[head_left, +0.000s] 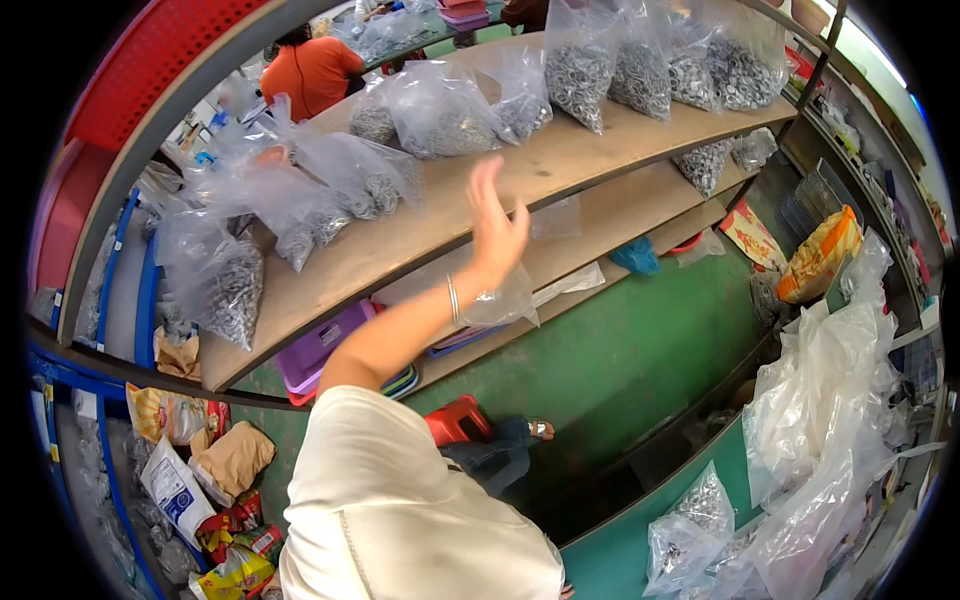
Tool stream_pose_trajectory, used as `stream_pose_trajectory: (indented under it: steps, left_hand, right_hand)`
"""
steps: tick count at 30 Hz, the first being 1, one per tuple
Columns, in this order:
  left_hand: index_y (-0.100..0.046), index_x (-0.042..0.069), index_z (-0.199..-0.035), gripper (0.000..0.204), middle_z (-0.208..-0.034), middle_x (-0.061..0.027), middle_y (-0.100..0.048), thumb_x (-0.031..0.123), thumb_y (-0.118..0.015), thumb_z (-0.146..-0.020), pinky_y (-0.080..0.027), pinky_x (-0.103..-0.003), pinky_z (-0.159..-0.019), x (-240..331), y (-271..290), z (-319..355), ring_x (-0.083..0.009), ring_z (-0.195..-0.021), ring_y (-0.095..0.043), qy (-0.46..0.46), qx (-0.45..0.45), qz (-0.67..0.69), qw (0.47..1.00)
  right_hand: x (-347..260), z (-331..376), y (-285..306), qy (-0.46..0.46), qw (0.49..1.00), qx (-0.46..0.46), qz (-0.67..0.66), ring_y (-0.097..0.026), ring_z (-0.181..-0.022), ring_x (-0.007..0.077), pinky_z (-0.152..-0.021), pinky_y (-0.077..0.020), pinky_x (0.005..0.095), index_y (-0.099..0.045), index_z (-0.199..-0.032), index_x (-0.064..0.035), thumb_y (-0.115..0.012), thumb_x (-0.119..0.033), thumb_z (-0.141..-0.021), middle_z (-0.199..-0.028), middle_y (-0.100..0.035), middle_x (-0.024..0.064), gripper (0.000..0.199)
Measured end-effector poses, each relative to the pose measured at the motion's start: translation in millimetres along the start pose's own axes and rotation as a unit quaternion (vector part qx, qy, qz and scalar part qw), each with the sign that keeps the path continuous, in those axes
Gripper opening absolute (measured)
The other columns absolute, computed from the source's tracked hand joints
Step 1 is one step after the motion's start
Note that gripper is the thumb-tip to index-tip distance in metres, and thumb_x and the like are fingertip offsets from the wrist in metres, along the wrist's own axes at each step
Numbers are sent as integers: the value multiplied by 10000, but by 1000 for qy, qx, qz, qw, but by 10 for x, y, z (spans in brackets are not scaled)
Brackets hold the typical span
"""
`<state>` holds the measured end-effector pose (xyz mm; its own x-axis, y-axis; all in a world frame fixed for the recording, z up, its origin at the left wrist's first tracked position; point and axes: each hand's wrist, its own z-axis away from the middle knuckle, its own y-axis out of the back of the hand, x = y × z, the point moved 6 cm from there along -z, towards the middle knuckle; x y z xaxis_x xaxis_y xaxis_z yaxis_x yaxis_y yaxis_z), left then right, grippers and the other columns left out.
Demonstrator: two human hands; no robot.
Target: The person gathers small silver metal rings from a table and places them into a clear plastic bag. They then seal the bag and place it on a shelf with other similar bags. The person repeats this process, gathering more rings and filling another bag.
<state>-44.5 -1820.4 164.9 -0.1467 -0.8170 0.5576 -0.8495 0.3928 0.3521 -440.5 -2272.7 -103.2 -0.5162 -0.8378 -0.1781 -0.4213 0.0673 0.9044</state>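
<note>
My left hand (495, 228) is raised in front of the upper wooden shelf (440, 205), fingers stretched out and thumb apart, holding nothing. A bangle circles its wrist. Behind it stand clear plastic bags of small metal parts; nearest are one bag (440, 115) and a smaller bag (522, 105). Further right, a tall bag (578, 80) is filled with ring-like metal pieces. More filled bags, such as one with grey pieces (235, 290), sit along the left end. At the green table's edge only a sliver of my right hand (567, 591) shows; its fingers are mostly hidden.
The green table (615, 545) at lower right carries bags of metal parts (690, 530) and a heap of clear plastic (820, 400). Purple bins (320, 345) and a red stool (458, 420) are below the shelf. Packets (235, 460) lie at left. A person in orange (312, 75) sits beyond.
</note>
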Motion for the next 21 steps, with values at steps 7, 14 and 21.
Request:
stream_pose_trajectory:
  steps: [7, 14, 21]
  left_hand:
    - [-487, 53, -1205, 498, -1073, -126, -587, 181, -657, -755, -352, -445, -849, -710, 190, -1045, -304, -1067, -500, 33, -87, -348, 933]
    - [-633, 88, -700, 141, -733, -103, -647, 154, -548, -790, -367, -399, -768, -987, 189, -1282, -264, -748, -618, -78, -43, -297, 951]
    - [-675, 100, -671, 135, -733, -102, -655, 105, -566, -750, -358, -371, -748, -757, 226, -1854, -225, -756, -618, -83, 13, -301, 950]
  right_hand:
    - [-314, -248, 50, 48, 994, 13, -94, -485, -1130, 349, -935, -403, 430, -412, -1273, -21, -460, -346, -939, -1229, -476, 238, 468]
    - [-591, -380, 134, 63, 978, -56, -190, -491, -1125, 350, -933, -410, 427, -390, -1288, -20, -442, -358, -943, -1229, -476, 244, 486]
    - [-761, -399, 180, 55, 954, -113, -271, -497, -1121, 351, -930, -417, 423, -367, -1302, -18, -424, -371, -947, -1229, -475, 250, 504]
